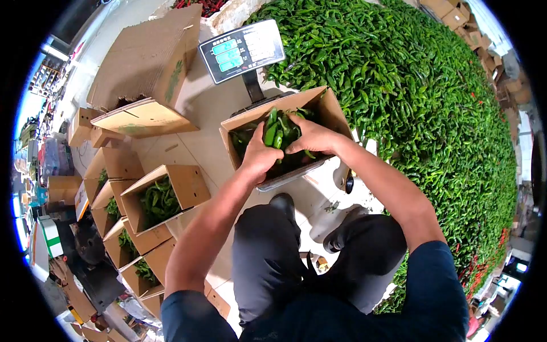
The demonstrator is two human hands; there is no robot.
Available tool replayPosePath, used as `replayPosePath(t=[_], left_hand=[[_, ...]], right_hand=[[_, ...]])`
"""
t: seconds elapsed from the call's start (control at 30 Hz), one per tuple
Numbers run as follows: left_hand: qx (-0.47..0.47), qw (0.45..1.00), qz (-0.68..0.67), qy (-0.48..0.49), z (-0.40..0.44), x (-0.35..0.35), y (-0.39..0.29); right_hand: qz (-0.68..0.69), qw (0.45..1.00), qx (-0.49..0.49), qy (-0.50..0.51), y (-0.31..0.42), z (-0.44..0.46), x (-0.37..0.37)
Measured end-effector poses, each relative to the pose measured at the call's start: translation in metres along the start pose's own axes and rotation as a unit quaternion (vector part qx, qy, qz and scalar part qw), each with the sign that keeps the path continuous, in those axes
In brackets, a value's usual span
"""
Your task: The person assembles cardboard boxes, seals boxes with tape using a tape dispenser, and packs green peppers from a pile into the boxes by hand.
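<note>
Inside a straight-edged cardboard box [335, 114], tiled floor [196, 147] alongside, left hand [263, 156] and right hand [312, 137] clamp fingers [259, 133] on glossy, tapered peppers [278, 137].

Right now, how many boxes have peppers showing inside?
6 visible: the scale box; at left, the top box, the second box below it, the front box right of that, then the third box and bottom box lower down. More may be hidden.

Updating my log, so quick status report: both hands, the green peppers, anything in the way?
Left hand, right hand: cupped around green peppers inside open carton. Lit scale display beyond carton. Nothing else visibly in the way.
</note>
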State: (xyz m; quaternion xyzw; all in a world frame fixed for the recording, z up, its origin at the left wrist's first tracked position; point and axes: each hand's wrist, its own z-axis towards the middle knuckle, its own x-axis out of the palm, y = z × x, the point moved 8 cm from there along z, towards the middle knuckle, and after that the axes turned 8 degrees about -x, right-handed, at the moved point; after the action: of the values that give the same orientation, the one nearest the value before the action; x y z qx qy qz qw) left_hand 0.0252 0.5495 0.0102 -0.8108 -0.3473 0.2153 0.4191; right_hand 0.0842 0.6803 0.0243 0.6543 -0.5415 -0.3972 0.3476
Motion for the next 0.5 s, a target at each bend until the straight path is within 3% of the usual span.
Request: replayPosePath(t=[0.13, 0.2, 0.33, 0.43, 0.5], left_hand=[[-0.022, 0.998, -0.046, 0.025, -0.002, 0.012, 0.003], [0.031, 0.995, -0.083, 0.036, -0.006, 0.011, 0.0], [-0.021, 0.992, -0.122, 0.033, -0.051, 0.015, -0.049], [0.047, 0.987, -0.139, 0.063, -0.067, 0.021, -0.077], [0.099, 0.992, -0.08, 0.018, -0.08, 0.027, -0.097]], right_hand=[[-0.021, 0.997, -0.069, -0.036, 0.008, 0.01, 0.003], [0.032, 0.998, -0.008, -0.047, 0.026, -0.012, 0.0], [0.043, 0.997, -0.053, -0.023, 0.066, -0.028, 0.001], [0.033, 0.995, -0.075, -0.054, 0.09, -0.051, -0.012], [0.029, 0.993, -0.098, -0.06, 0.106, -0.066, -0.019]])
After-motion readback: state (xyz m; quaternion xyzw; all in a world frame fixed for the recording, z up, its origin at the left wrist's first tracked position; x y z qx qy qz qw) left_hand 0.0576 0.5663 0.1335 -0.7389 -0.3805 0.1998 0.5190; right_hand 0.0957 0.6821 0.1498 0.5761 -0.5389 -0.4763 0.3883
